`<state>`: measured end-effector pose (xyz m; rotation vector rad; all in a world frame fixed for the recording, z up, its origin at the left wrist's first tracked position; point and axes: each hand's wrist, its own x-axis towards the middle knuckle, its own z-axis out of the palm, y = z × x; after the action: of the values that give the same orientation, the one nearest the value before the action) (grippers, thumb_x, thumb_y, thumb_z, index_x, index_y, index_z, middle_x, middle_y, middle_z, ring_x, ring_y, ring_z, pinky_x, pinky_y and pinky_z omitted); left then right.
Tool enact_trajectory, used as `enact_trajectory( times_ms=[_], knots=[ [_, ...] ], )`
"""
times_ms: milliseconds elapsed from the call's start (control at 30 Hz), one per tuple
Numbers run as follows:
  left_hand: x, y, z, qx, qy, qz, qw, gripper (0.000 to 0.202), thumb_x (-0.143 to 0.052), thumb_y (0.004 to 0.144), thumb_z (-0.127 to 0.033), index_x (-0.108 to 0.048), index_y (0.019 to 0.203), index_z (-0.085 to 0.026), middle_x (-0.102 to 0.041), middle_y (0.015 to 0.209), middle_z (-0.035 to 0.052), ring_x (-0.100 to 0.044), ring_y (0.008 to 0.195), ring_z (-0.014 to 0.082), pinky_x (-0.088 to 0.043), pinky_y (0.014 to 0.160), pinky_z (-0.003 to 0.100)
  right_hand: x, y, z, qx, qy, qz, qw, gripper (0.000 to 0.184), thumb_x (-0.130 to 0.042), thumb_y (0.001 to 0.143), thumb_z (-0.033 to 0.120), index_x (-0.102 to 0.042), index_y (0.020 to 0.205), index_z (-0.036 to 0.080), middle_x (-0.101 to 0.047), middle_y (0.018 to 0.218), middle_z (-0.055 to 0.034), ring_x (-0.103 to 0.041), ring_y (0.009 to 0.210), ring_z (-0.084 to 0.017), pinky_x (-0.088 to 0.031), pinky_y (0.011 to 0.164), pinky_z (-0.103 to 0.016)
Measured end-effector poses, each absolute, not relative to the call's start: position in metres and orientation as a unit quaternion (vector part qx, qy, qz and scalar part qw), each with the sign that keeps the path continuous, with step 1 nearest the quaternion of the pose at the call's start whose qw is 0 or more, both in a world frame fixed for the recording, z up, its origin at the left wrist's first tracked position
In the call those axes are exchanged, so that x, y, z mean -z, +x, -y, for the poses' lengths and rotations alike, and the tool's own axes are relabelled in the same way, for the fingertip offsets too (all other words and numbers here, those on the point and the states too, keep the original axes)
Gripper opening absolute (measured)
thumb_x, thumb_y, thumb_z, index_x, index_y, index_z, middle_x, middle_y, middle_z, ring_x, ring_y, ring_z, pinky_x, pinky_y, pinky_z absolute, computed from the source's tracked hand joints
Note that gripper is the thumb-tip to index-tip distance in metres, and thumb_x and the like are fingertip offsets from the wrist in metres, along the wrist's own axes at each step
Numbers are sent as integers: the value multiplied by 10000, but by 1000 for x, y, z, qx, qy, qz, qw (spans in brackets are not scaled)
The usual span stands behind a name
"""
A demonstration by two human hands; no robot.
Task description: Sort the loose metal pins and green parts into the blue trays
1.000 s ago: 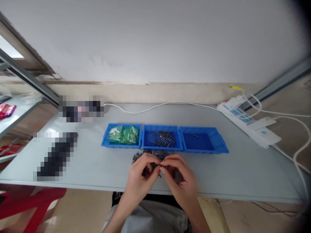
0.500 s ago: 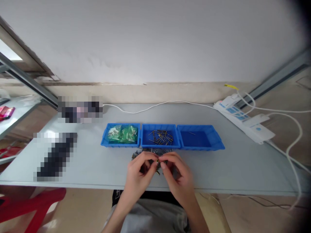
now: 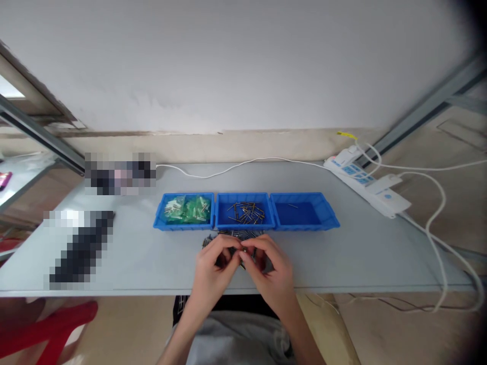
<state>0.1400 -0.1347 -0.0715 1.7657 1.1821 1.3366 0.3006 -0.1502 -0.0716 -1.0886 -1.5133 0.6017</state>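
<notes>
My left hand (image 3: 217, 261) and my right hand (image 3: 268, 261) meet fingertip to fingertip over the table. Both are closed in a pinch around a small brass-coloured metal piece (image 3: 244, 250), mostly hidden by the fingers. Beneath and just behind them lies a pile of thin metal pins (image 3: 243, 234), partly covered by my hands. Beyond the pile, the middle blue bin (image 3: 225, 215) contains several slim metal pins with brass-coloured parts (image 3: 249, 213). Green and clear plastic bags of pale pieces (image 3: 189, 209) fill the left blue bin (image 3: 157, 220). In the right blue bin (image 3: 304, 215) a single thin pin (image 3: 292, 206) shows.
A white power strip (image 3: 365, 185) with plugs and looping white cables (image 3: 437, 203) occupies the table's right side. Along the back runs a white cord (image 3: 213, 176). Blurred-out dark objects (image 3: 81, 248) lie at left. A red stool (image 3: 57, 329) stands below the front edge.
The view has shifted slightly, so the bins and power strip appear farther left. My hands stay together at the pile, with the fingertips drawn closer around the small piece.
</notes>
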Motion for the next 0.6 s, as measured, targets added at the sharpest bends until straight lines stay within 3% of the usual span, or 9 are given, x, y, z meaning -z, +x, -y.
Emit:
enact_trajectory(
  times_ms=[100,167,233,333,467,600],
  knots=[
    [72,139,136,-512,645,-468,321,106,-729,976,-162,-780,1051,-217,-780,823,-10,-562,551,78,-476,561,171,60,302,140,-227,-453,655,561,146,-692,1024,129,-743,1084,251,-670,878,25,-557,619,-103,-480,558,-228],
    [72,138,138,-534,607,-486,331,124,-716,1014,-221,-778,1122,-219,-807,863,6,-567,546,82,-492,563,180,46,307,128,-195,-458,660,564,131,-696,1027,134,-744,1074,246,-687,904,20,-556,613,-97,-484,564,-227],
    [72,137,139,-560,567,-500,338,119,-689,1049,-277,-776,1091,-209,-827,924,33,-573,555,85,-503,570,190,31,314,114,-144,-483,660,557,129,-700,1031,140,-754,1096,237,-706,931,12,-524,589,-93,-492,583,-239],
    [72,135,140,-575,533,-512,351,185,-672,1072,-341,-776,1016,-199,-809,861,32,-574,560,91,-498,565,191,20,324,106,-82,-527,661,528,194,-706,1033,154,-753,1207,225,-707,896,19,-478,565,-103,-496,602,-253],
    [72,135,141,-568,523,-518,369,218,-671,1078,-378,-781,1015,-200,-798,840,26,-584,568,94,-498,568,192,39,334,128,-124,-532,680,490,145,-706,1040,189,-738,1172,241,-693,806,45,-515,546,-110,-495,585,-241],
    [71,136,142,-566,509,-525,381,232,-678,1075,-399,-782,1011,-202,-795,828,22,-585,573,96,-499,573,198,67,342,156,-174,-530,739,378,158,-685,1054,232,-738,1202,244,-688,835,26,-638,635,-135,-534,638,-254]
  ],
)
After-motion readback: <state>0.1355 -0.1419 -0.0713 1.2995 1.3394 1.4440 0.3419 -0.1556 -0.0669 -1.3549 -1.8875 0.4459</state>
